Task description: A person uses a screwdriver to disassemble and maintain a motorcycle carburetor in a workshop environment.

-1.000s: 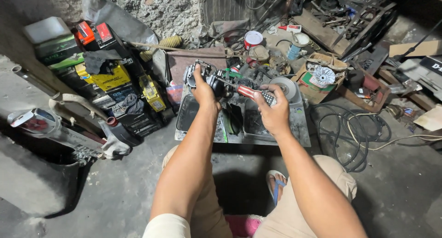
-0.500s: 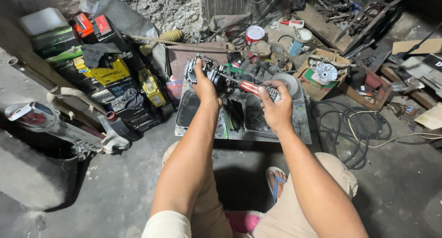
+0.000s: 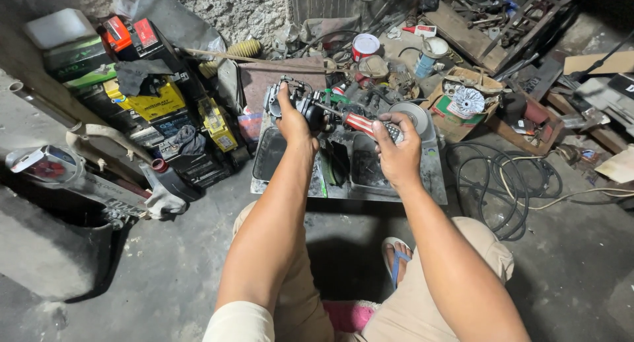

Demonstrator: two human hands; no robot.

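Left hand (image 3: 295,120): wrapped around small engine part (image 3: 285,99) above metal tray (image 3: 432,177).
Right hand (image 3: 395,153): closed on red-handled screwdriver (image 3: 362,122).
Packages: 1 yellow battery box (image 3: 155,104), 1 red-white can (image 3: 365,46).

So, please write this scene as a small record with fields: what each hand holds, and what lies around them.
left hand: grips a small metal engine part, maybe a carburetor
right hand: holds a screwdriver with red handle, tip toward the part
under hands: metal tray
left side: stacked batteries
right side: coiled black cable; cardboard box
behind: tin can
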